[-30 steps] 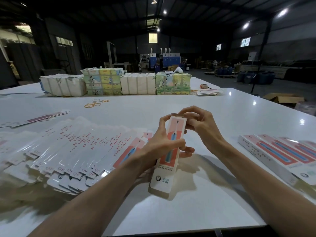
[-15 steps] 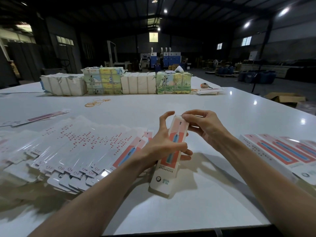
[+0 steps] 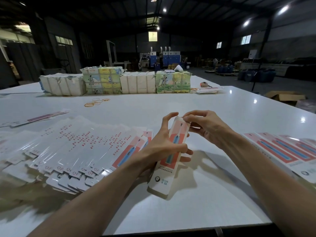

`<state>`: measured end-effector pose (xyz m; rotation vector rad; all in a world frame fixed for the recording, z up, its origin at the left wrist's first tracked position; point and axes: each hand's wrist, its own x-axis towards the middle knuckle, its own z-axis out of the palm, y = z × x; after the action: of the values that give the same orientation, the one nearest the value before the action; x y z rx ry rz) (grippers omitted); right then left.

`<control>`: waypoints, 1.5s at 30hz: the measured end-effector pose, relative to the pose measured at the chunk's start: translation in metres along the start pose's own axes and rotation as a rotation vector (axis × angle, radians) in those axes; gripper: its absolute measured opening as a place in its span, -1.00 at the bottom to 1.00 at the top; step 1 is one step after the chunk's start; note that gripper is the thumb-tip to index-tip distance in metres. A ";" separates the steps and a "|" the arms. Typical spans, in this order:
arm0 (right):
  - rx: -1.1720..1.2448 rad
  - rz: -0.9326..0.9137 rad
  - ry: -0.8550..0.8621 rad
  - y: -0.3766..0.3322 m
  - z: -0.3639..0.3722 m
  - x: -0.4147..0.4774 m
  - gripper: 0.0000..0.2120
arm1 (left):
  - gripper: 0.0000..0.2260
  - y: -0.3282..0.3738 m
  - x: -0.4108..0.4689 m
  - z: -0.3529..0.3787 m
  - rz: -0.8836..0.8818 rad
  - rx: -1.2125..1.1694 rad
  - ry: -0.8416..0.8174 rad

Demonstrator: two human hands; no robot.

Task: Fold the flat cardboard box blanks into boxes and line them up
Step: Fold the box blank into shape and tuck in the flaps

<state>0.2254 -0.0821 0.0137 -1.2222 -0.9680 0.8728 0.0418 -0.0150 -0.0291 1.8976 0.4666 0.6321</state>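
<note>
While a person works at a wide white bench (image 3: 171,106) in a dimly lit warehouse hall, both hands are busy with one long, narrow box (image 3: 161,179), printed pink with a blue pen-shaped picture. The box is held tilted over the middle of the bench, its upper end pointing away from the person; whether its lower end touches the surface cannot be told. The left hand (image 3: 162,147) grips the box round its middle, one digit laid across the printed face, others curled behind and showing at the right edge, one raised beside the upper left edge. The right hand (image 3: 207,128) closes on the top end, its fingertips (image 3: 185,119) pinching the flap there. On the person's left, a broad fan of flat blanks (image 3: 77,144) lies overlapped on the bench, most showing white backs with red print, those nearest the left hand showing the pink face. On the right, finished boxes (image 3: 280,149) lie side by side, touching, printed faces up, running out of view at the edge. Further off to the left lies a small separate lot of blanks (image 3: 41,116), and beyond the fan loose rubber bands (image 3: 95,102) are scattered. Along the far side stands a row of four wrapped bundles (image 3: 136,82), two plain white and two with coloured illustrations, set alternately and touching. Just right of the row rests a thin stack of cards (image 3: 207,90). On the floor beyond the bench's right corner sits an open brown carton (image 3: 285,97)
</note>
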 end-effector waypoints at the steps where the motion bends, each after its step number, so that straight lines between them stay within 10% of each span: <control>1: -0.008 -0.004 0.003 0.000 -0.001 0.001 -0.92 | -0.02 0.001 0.000 0.000 0.008 -0.014 -0.007; 26: -0.335 -0.430 -0.024 0.015 0.009 -0.005 -0.79 | -0.18 0.000 0.002 -0.005 -0.061 -0.372 0.088; 45: -0.285 -0.376 -0.072 0.029 0.010 -0.001 -0.82 | -0.19 0.001 -0.002 -0.002 -0.113 -0.240 0.160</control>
<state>0.2151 -0.0758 -0.0140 -1.1973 -1.3633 0.4949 0.0393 -0.0152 -0.0285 1.5901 0.5699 0.7335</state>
